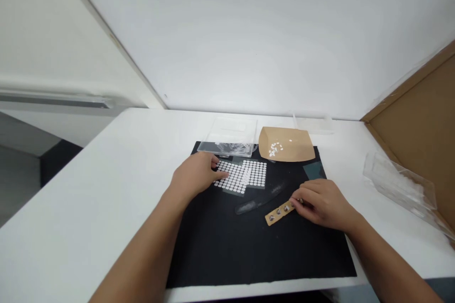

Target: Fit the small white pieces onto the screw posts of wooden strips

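My left hand (pixel 199 173) rests at the left edge of a sheet of white oval stickers (pixel 231 176), its thumb and fingers apart over the sheet. A second sticker sheet (pixel 258 173) overlaps it on the right. My right hand (pixel 322 201) is closed on the upper right end of a tan strip (pixel 273 218). Several round metallic pieces sit in a row along this strip. Its far end and my right fingertips are partly hidden, and a small bit shows by the thumb that I cannot make out.
All this lies on a black mat (pixel 256 255) on a white table (pixel 106 208). Behind are a clear plastic box (pixel 231 135) with thin clear pieces and a brown paper tray (pixel 300 144) holding small white bits. A clear container (pixel 398 187) stands right, before a cardboard panel (pixel 419 128).
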Demonstrator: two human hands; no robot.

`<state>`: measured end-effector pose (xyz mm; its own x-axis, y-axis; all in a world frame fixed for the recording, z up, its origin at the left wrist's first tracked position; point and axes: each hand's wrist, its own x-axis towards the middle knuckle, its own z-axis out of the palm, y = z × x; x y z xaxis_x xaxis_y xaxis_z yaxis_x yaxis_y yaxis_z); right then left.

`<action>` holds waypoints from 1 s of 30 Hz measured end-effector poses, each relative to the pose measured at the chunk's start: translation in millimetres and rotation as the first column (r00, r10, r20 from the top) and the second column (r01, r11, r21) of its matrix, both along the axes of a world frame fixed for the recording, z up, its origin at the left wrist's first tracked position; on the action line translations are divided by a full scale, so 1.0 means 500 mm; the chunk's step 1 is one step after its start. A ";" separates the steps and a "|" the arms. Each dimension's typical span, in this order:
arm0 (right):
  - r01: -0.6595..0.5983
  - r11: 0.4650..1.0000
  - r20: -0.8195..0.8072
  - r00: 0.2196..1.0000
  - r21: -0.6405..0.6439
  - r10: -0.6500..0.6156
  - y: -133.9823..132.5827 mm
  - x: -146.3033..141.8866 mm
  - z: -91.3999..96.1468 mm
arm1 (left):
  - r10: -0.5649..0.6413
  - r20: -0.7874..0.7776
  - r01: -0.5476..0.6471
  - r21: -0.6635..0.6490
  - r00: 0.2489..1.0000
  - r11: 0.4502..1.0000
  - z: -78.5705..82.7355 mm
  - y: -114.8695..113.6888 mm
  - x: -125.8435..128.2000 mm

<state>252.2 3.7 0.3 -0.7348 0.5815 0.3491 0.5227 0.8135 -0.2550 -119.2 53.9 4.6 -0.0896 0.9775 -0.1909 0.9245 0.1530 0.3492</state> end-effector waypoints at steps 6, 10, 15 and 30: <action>0.015 1.000 0.017 1.000 -0.019 -0.015 -0.001 -0.001 0.000 | -0.049 0.036 0.048 0.032 0.998 0.998 -0.005 0.005 0.007; 0.015 1.000 0.009 1.000 -0.017 -0.015 -0.001 0.000 0.001 | -0.053 0.043 0.049 0.073 0.998 0.996 -0.004 0.007 0.007; 0.017 1.000 0.002 1.000 0.000 -0.017 0.000 0.001 -0.002 | -0.028 0.210 -0.003 0.142 0.977 0.990 0.016 0.002 0.005; 0.183 0.983 -0.117 0.977 0.021 -0.179 0.004 -0.007 -0.004 | -0.268 0.381 -0.106 0.725 0.885 0.681 0.013 -0.040 0.103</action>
<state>248.6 5.6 -1.6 -0.5723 0.6888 0.4451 0.6309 0.7165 -0.2976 -67.6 33.9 11.2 -0.0962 0.8195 0.5649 0.6429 -0.3821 0.6638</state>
